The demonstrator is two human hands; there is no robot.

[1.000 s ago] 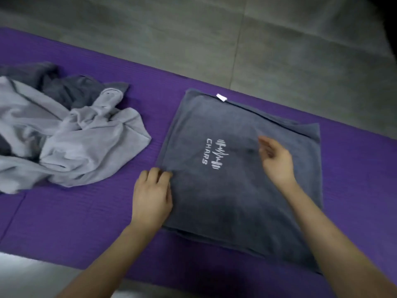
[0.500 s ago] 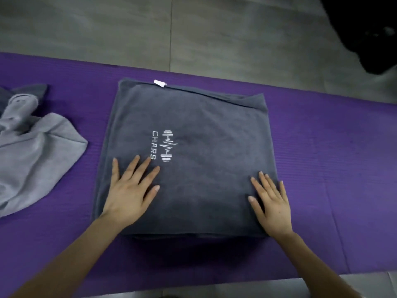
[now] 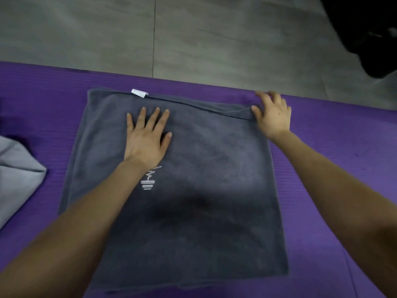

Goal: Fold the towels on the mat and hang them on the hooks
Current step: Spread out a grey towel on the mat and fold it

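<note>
My left hand (image 3: 148, 140) pressed the towel (image 3: 214, 179) flat, fingers spread. My right hand (image 3: 274, 117), blurred, seemed open at the far corner, holding nothing; tugging there might have skewed the layers.

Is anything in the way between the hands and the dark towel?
No, nothing is in the way. The left hand lies flat on the dark grey towel, and the right hand is at its far right corner, thumb touching the edge. The light grey towel lies apart, off to the left. No hooks show.
</note>
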